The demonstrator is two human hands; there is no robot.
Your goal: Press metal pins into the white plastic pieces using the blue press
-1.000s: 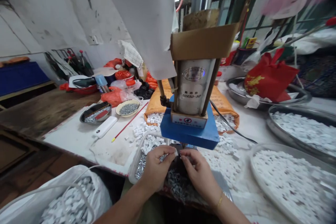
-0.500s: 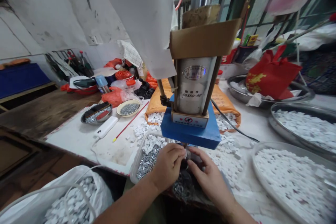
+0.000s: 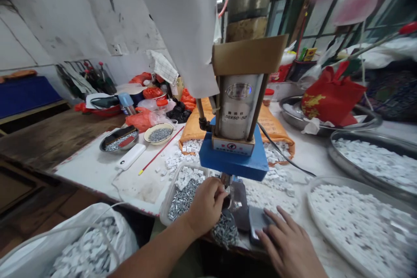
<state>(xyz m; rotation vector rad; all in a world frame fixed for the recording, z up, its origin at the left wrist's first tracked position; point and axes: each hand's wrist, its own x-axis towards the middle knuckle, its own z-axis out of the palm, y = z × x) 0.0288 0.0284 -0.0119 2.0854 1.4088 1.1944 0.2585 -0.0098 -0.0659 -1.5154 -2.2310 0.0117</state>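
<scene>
My left hand (image 3: 206, 206) is closed in a pinch at the tip of the ram (image 3: 225, 179), under the blue block (image 3: 233, 156) of an upright press (image 3: 236, 108). What its fingers hold is hidden. My right hand (image 3: 291, 241) lies open, fingers spread, by a flat grey rectangular object (image 3: 259, 221) at the table's front edge. Between the hands stands a dark metal plate (image 3: 239, 208). A heap of metal nails (image 3: 225, 229) sits below my left fingers. Left of that hand, a clear plastic tub (image 3: 165, 208) holds more nails and small white plastic pieces.
White pieces spill from an orange sack (image 3: 192, 117) behind the press. At right are a round tray (image 3: 314, 217) and a steel basin (image 3: 332, 152) of white pieces. A white power bank (image 3: 132, 157) and red stick (image 3: 161, 150) lie left. A white bag (image 3: 125, 234) stands front left.
My right hand has left the spot under the press, moving right and toward me, and its fingers have spread. My left hand stays at the ram. The ram's upper sleeve looks lower.
</scene>
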